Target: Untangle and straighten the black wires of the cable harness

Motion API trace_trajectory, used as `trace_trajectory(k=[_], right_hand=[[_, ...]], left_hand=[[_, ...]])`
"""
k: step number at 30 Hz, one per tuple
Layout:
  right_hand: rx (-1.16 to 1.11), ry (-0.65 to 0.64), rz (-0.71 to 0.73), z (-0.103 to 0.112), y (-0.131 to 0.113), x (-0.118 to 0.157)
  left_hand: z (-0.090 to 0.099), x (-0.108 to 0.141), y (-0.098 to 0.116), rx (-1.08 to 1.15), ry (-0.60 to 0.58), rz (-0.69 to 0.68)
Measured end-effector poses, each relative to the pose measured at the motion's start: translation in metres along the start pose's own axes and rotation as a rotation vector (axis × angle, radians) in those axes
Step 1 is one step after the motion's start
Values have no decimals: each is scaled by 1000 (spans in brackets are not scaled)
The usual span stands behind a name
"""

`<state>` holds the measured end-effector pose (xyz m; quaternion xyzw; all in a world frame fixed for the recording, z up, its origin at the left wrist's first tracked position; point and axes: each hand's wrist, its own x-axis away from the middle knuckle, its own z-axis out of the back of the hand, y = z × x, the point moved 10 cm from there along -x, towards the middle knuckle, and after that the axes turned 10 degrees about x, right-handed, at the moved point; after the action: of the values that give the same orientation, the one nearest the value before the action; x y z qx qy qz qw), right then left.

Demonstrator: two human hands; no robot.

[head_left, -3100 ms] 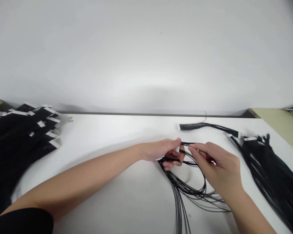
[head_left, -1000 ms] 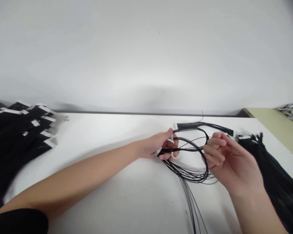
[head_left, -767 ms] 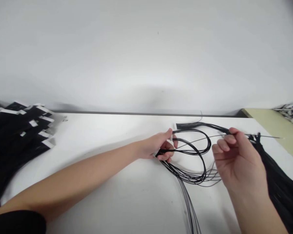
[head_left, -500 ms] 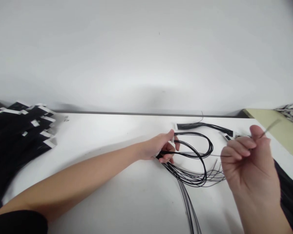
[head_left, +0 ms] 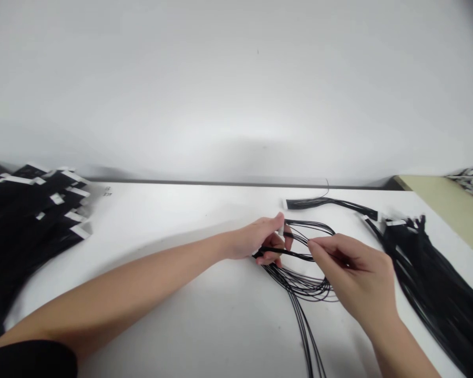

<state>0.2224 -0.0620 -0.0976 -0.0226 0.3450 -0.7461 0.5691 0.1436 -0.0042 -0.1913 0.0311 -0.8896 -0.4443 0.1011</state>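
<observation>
My left hand [head_left: 262,239] is closed around the connector end of a black wire harness [head_left: 295,281]. A white connector [head_left: 281,229] shows between its thumb and fingers, with wires looping out to the right. Close by, my right hand [head_left: 352,268] pinches at the wires just right of that connector, thumb and index fingertips together. One thin wire seems to be in the pinch, though the fingertips hide its end. Below the hands, loose strands curve over the white table, and several straight ones run down toward the front edge.
A large pile of black harnesses with white connectors [head_left: 79,231] lies at the left. Another black bundle [head_left: 429,283] lies at the right, and a single harness [head_left: 331,203] behind the hands. A white wall [head_left: 236,94] rises at the table's back edge.
My right hand has come left and down from its raised spot at the right, bringing its fingertips to the wires near the connector. My left hand has barely moved.
</observation>
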Motion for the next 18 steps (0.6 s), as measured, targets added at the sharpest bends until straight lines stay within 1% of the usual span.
trace_trajectory(k=[6, 14, 18], right_hand=[[8, 3, -29, -1, 3, 1], [-65, -47, -139, -5, 14, 3], [-59, -59, -158, -6, 16, 4]], left_hand=[[2, 0, -3, -10, 23, 34], [-3, 1, -2, -8, -37, 16], [-3, 0, -2, -8, -33, 11]])
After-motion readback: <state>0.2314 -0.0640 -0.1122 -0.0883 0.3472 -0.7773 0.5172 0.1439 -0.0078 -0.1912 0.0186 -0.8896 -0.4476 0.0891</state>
